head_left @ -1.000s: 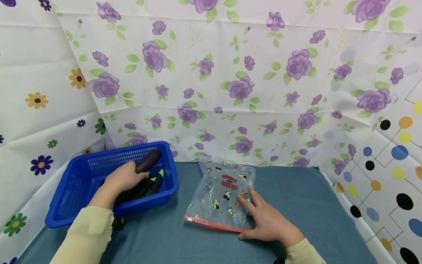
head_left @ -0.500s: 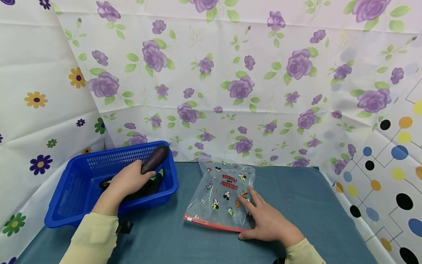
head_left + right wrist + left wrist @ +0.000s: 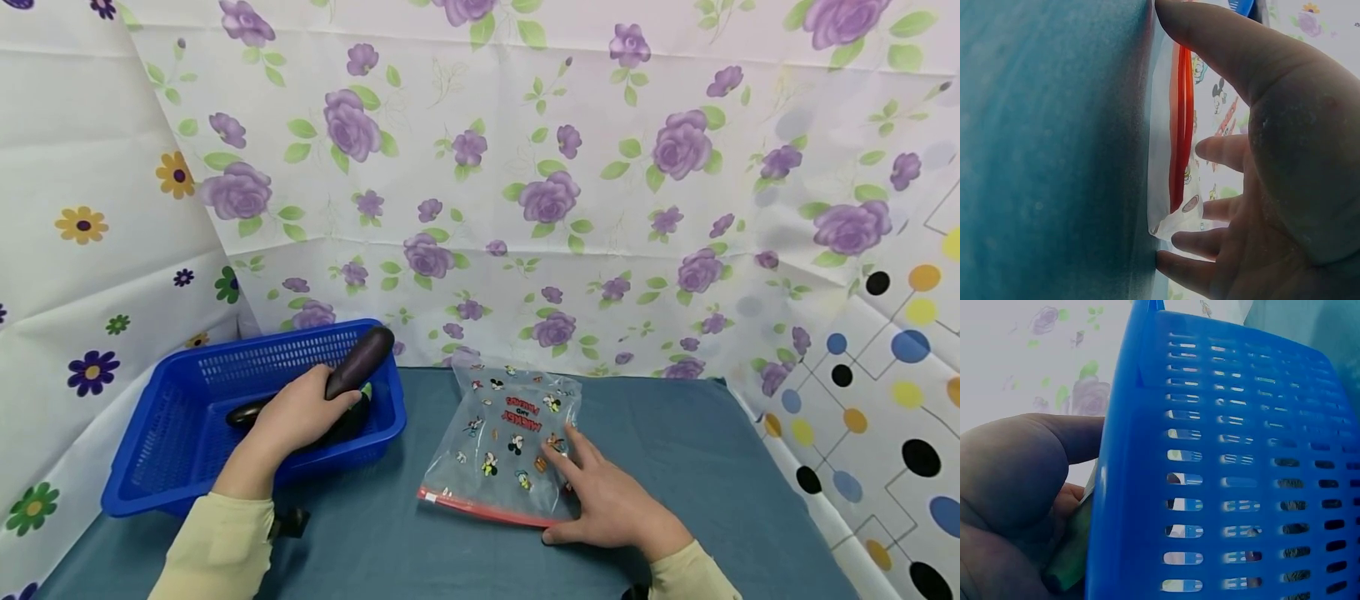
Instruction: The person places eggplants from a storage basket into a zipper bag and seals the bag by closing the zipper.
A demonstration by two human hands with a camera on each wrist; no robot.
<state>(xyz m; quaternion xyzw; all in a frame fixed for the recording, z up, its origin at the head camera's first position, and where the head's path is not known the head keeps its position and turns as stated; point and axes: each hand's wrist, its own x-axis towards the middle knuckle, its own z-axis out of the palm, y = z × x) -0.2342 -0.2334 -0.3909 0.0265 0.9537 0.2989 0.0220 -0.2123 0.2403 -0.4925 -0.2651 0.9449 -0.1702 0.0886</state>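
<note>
My left hand grips a dark purple eggplant over the blue plastic basket, its rounded end pointing up and right past the fingers. In the left wrist view the eggplant's green stem end shows beneath the palm, beside the basket wall. Under that hand lie more dark vegetables, one with a light green tip, partly hidden. My right hand rests with spread fingers on the right side of a clear zip bag with cartoon prints. Its red zip edge faces me, near the thumb.
A blue-green cloth covers the table. Flowered sheeting stands behind, and patterned sheets rise at both sides. The basket's raised rim stands close to the left forearm. A black wrist mount hangs below the left sleeve.
My left hand has lifted the eggplant up and to the right, toward the basket's far right corner. Another dark vegetable now shows left of the hand. The right hand and bag stay put.
</note>
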